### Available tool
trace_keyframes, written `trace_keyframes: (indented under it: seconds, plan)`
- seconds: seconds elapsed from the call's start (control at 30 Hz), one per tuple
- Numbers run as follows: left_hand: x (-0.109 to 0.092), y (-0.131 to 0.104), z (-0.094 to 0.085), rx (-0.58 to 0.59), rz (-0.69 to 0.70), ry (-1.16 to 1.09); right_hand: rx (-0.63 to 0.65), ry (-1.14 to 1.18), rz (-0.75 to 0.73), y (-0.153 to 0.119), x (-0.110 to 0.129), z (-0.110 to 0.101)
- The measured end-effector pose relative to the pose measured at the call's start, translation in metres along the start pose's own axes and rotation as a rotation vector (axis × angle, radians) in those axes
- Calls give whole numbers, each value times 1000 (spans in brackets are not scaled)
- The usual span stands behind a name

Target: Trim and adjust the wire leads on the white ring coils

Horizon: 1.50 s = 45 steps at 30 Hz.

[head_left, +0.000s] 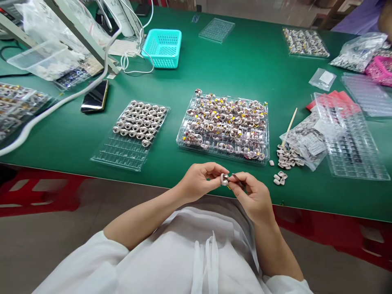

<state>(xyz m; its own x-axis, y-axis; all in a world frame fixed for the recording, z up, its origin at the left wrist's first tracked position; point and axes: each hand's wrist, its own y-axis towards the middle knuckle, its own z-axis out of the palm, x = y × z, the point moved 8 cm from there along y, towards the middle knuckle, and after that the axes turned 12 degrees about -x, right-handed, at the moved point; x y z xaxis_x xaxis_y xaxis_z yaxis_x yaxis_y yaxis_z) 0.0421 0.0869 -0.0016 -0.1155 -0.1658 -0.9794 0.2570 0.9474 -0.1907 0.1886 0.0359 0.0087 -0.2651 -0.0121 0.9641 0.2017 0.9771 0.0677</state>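
My left hand [199, 181] pinches a small white ring-shaped part [224, 179] between thumb and fingertips, just past the table's front edge. Dark tweezers [239, 181] are gripped in my right hand [252, 196], their tip touching the part or close to it. Something small and yellow shows beneath the part. Beyond both hands lies a clear tray [223, 126] crowded with similar white parts bearing yellow bits. Further left, another clear tray [134, 130] holds rows of grey-white ring-shaped parts, with its nearer rows unfilled. Small white caps [288, 157] are heaped to the right.
Bags of parts [309, 139] and clear trays [355, 143] cover the right side, beside a wooden stick [289, 124]. A turquoise basket [162, 49] sits at the back. On the left are a phone [94, 96] and a white cable [61, 102]. Another person's purple sleeve [357, 18] shows far right.
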Motion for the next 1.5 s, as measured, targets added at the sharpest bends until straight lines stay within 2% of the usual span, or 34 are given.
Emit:
trace_keyframes:
  seconds: [0.17, 0.33, 0.5, 0.77, 0.97, 1.1, 1.33, 1.43, 1.5]
  plan:
    - [4, 1, 3, 13, -13, -33, 25, 12, -124, 1, 11, 4]
    - [2, 0, 4, 12, 21, -31, -56, -76, -212, -2, 20, 1]
    - [-4, -3, 9, 75, 72, -6, -121, -107, -303, -6, 30, 0]
    - [-3, -4, 9, 84, 45, -8, -116, -71, -284, -9, 27, 3]
    - [9, 0, 12, 101, -167, -195, -67, -55, -300, -10, 29, 3]
    - [11, 2, 12, 93, -212, -237, -79, -67, -276, -9, 28, 3]
    - [11, 2, 8, 26, -160, -123, -100, -150, -204, -6, 21, 5]
    - [6, 1, 6, 13, -82, -5, -82, -181, -132, -5, 14, 5]
    - [-1, 0, 6, 34, 24, 103, -75, -165, -72, -4, 9, 4]
